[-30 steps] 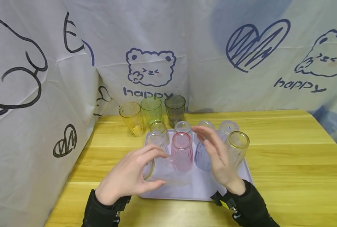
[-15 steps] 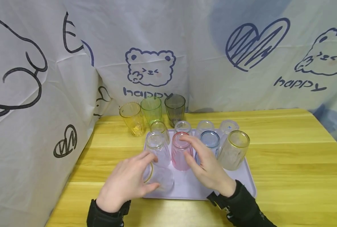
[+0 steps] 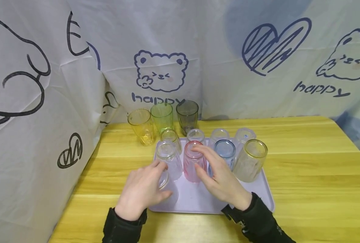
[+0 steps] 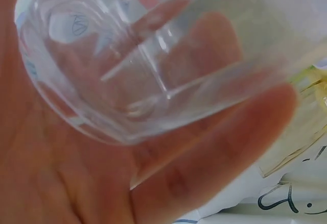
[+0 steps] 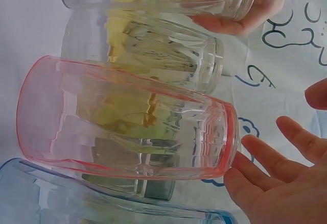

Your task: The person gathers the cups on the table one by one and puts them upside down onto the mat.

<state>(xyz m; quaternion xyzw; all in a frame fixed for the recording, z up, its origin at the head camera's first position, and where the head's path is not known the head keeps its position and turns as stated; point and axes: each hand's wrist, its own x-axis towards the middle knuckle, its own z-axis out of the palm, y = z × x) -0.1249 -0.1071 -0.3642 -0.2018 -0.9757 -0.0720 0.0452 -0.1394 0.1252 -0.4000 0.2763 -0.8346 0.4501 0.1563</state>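
Observation:
My left hand grips a clear drinking glass around its base, at the front left of the pale purple tray. That glass stands upside down, its mouth at the tray, and the fingers cover part of it. My right hand hovers with loosely bent, spread fingers around the upper end of an upturned pink glass. In the right wrist view its fingertips are right by the pink glass's base. Behind the gripped glass stands another upturned clear glass.
An upturned blue glass and a yellow-rimmed glass stand right of the pink one, with several more upturned glasses in the back row. Yellow, green and dark grey glasses stand upright behind the tray.
The clear glass in my left hand has gone from tipped on its side to standing upside down on the tray. My right hand has moved left, from the blue glass to the pink one.

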